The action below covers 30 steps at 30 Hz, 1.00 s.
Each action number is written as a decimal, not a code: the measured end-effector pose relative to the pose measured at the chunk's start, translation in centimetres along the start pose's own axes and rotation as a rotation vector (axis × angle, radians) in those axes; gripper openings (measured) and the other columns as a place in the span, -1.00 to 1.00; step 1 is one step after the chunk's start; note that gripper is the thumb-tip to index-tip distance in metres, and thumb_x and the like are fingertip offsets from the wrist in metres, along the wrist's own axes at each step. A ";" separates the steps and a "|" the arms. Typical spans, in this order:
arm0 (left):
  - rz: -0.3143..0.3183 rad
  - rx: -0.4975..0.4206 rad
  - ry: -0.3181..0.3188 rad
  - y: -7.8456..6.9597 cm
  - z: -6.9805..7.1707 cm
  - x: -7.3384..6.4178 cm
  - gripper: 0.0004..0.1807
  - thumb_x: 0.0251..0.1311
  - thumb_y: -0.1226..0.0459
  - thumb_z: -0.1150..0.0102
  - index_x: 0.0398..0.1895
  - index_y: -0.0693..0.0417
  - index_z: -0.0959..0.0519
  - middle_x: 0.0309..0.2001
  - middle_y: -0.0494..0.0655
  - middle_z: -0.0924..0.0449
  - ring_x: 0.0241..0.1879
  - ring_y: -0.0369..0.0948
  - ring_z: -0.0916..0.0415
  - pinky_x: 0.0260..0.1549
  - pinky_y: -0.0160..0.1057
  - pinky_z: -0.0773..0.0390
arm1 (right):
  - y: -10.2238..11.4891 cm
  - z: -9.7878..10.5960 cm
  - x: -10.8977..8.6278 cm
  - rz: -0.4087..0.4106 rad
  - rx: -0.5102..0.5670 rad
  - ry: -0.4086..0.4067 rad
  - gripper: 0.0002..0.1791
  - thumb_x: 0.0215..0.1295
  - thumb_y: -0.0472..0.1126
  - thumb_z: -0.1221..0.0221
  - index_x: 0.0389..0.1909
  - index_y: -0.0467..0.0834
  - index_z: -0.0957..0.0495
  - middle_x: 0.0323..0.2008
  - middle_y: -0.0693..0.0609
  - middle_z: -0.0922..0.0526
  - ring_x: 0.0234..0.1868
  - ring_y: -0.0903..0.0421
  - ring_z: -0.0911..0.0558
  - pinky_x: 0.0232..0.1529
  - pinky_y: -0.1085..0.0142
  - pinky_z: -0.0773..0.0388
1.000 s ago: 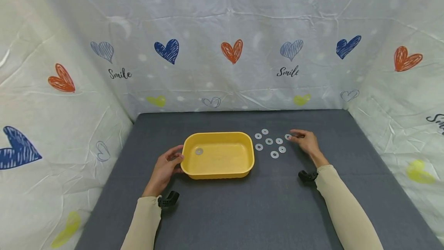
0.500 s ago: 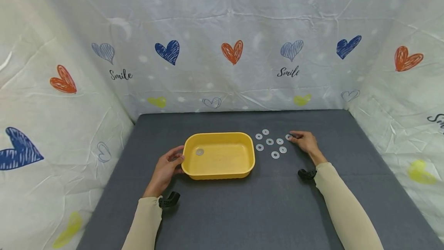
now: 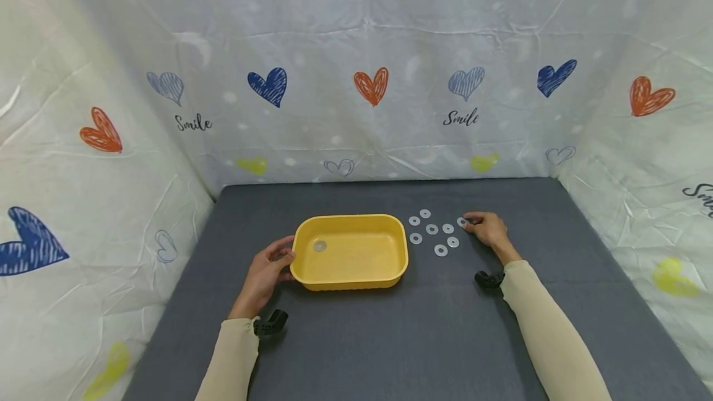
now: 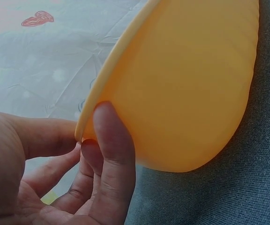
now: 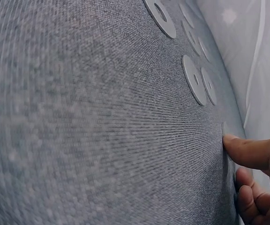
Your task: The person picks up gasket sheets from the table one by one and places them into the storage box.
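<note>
A yellow rectangular plastic tub [image 3: 350,280] stands on the dark grey cloth, one flat metal washer [image 3: 320,245] lying inside toward its left end. My left hand [image 3: 262,277] holds the tub's left end; in the left wrist view, thumb and fingers pinch the rim [image 4: 108,65]. To the right of the tub, my right hand [image 3: 488,229] reaches down to the rightmost washer [image 3: 461,221], thumb and forefinger at its edge. The right wrist view shows the thumb [image 5: 247,151] touching that washer, seen nearly edge-on, with other fingers curled below.
Several loose washers [image 3: 431,229] lie flat between the tub and my right hand. The grey cloth [image 3: 367,345] covers the table. A pale curtain [image 3: 323,36] printed with hearts rises behind the table and along both sides.
Both hands stay at the tub and the rightmost washer, nearly still. The right hand and wrist shift very slightly, the fingers drawn closer over the washer.
</note>
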State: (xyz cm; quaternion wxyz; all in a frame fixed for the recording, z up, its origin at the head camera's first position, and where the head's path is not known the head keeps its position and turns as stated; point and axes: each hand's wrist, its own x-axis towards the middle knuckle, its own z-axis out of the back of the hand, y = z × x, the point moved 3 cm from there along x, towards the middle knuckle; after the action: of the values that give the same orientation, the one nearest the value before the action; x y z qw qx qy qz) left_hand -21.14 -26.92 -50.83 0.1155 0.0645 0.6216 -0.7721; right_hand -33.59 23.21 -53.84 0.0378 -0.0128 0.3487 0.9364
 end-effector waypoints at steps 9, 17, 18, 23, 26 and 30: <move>-0.007 -0.003 0.008 0.0 0.0 0.0 -0.48 0.42 0.21 -0.08 0.42 -0.14 -0.32 0.10 0.09 -0.39 -0.14 -0.06 -0.54 -0.30 -0.24 -0.67 | 0.0 0.2 -0.1 0.009 0.019 -0.007 -0.69 0.24 -0.16 -0.31 -0.04 -0.18 -0.59 -0.15 -0.17 -0.62 -0.11 -0.14 -0.54 0.03 -0.09 -0.28; -0.007 0.002 -0.001 0.0 0.0 -0.1 -0.48 0.42 0.21 -0.08 0.42 -0.12 -0.32 0.11 0.11 -0.39 -0.14 -0.05 -0.55 -0.30 -0.25 -0.67 | 0.1 0.3 -0.4 0.060 0.084 -0.058 -0.84 0.25 -0.33 -0.23 -0.17 -0.25 -0.54 -0.26 -0.19 -0.66 -0.23 -0.05 -0.56 -0.18 0.23 -0.37; -0.008 0.002 -0.002 0.0 0.0 -0.1 -0.48 0.42 0.21 -0.08 0.41 -0.12 -0.32 0.12 0.12 -0.39 -0.14 -0.05 -0.55 -0.30 -0.25 -0.67 | 0.1 0.3 -0.4 0.064 0.085 -0.066 -0.85 0.25 -0.34 -0.22 -0.18 -0.26 -0.54 -0.28 -0.18 -0.66 -0.25 -0.03 -0.55 -0.20 0.26 -0.36; -0.002 0.001 -0.003 0.1 -0.1 0.0 -0.48 0.42 0.20 -0.09 0.42 -0.15 -0.32 0.15 0.13 -0.40 -0.12 -0.04 -0.56 -0.29 -0.24 -0.67 | 0.1 0.4 -0.6 0.040 0.117 -0.066 -0.87 0.33 -0.30 -0.19 -0.16 -0.24 -0.55 -0.27 -0.15 -0.67 -0.29 0.03 -0.53 -0.26 0.31 -0.36; 0.000 0.001 -0.003 0.0 -0.1 0.0 -0.46 0.42 0.19 -0.09 0.43 -0.16 -0.30 0.17 0.14 -0.40 -0.10 -0.03 -0.56 -0.29 -0.23 -0.68 | 0.3 0.5 -1.0 0.026 0.141 -0.063 -0.86 0.35 -0.27 -0.19 -0.14 -0.23 -0.55 -0.22 -0.17 -0.68 -0.26 0.01 -0.54 -0.26 0.31 -0.37; 0.006 -0.001 -0.003 0.0 -0.1 0.0 -0.46 0.42 0.19 -0.08 0.44 -0.16 -0.29 0.19 0.14 -0.39 -0.08 -0.01 -0.55 -0.29 -0.22 -0.68 | 0.9 0.6 -1.7 0.032 0.176 -0.069 -0.85 0.35 -0.26 -0.20 -0.15 -0.24 -0.56 -0.22 -0.17 -0.69 -0.28 0.04 -0.54 -0.28 0.32 -0.38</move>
State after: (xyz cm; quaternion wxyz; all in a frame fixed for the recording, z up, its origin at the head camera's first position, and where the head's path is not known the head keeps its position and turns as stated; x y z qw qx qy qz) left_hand -21.13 -26.84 -50.89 0.1188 0.0653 0.6216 -0.7715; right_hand -32.01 22.80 -52.69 0.0357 0.0286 0.4282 0.9025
